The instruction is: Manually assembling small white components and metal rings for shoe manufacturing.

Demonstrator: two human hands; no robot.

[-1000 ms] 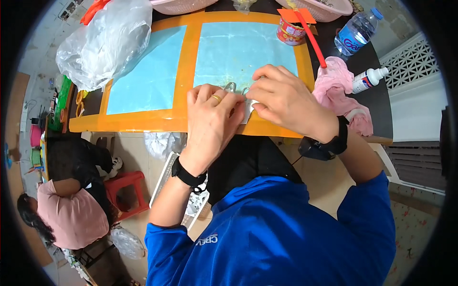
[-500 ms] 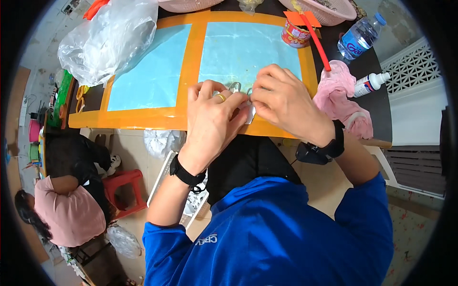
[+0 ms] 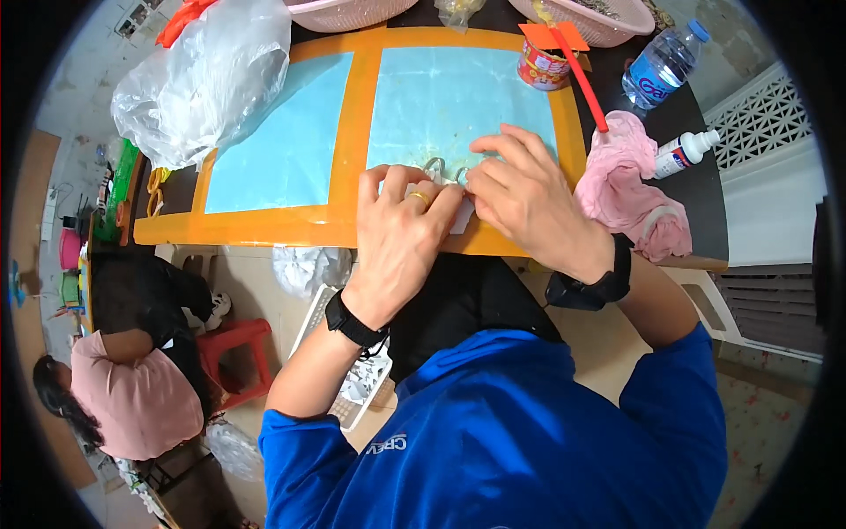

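Note:
My left hand [image 3: 401, 234] and my right hand [image 3: 529, 198] meet at the near edge of the orange-framed table [image 3: 264, 227] with light blue panels. Between their fingertips they pinch a small white piece [image 3: 462, 219], mostly hidden by the fingers. Two small metal hooks or rings [image 3: 445, 167] stick up just beyond the fingers, on the blue panel. The left hand wears a gold ring, and both wrists carry black bands. What exactly the fingers grip is covered.
A crumpled clear plastic bag [image 3: 198, 84] lies at the table's far left. A small tin [image 3: 542, 66] with an orange tool, a water bottle [image 3: 661, 66], a white squeeze bottle [image 3: 687, 152] and a pink cloth [image 3: 630, 189] sit at the right. Another person [image 3: 132, 388] crouches lower left by a red stool [image 3: 233, 357].
Both hands stay together at the table's near edge. Their fingers have shifted slightly on the small piece; nothing else has visibly moved.

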